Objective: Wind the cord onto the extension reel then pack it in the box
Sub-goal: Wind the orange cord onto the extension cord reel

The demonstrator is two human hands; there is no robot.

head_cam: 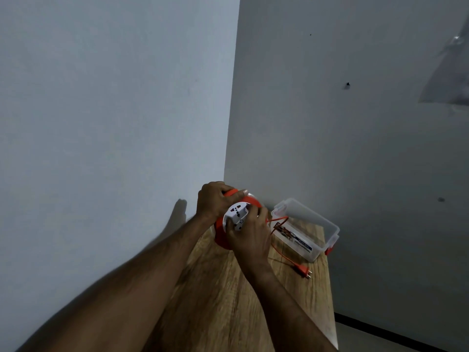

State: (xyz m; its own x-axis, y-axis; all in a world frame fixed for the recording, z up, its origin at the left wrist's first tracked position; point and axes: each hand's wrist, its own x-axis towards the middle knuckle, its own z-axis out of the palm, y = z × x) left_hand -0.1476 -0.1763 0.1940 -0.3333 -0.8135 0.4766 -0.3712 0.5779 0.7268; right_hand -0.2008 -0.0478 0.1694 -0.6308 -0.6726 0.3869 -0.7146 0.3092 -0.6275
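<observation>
You hold the orange reel (pixel 229 222) up on its edge above the far end of the wooden table (pixel 299 301), close to the corner where the two walls meet. Its white socket face (pixel 237 214) is turned toward you. Your left hand (pixel 214 200) is wrapped over the top of the reel, fingers closed around the orange handle. Your right hand (pixel 250 233) lies against the socket face, fingers curled and pressed on it near the rim; how firmly it grips cannot be told.

An orange cord (pixel 278 246) leaves the reel at its right side, loops beside your right hand and runs down across the table. It ends in an orange plug (pixel 303 271) that lies flat on the wood, prongs pointing away from the reel.

Just beyond the cord stands a clear plastic box (pixel 308 231), open at the top, with an orange latch (pixel 329 250) at its near end and a label on its side. The box sits against the right wall (pixel 355 148), near the table's far edge.
</observation>
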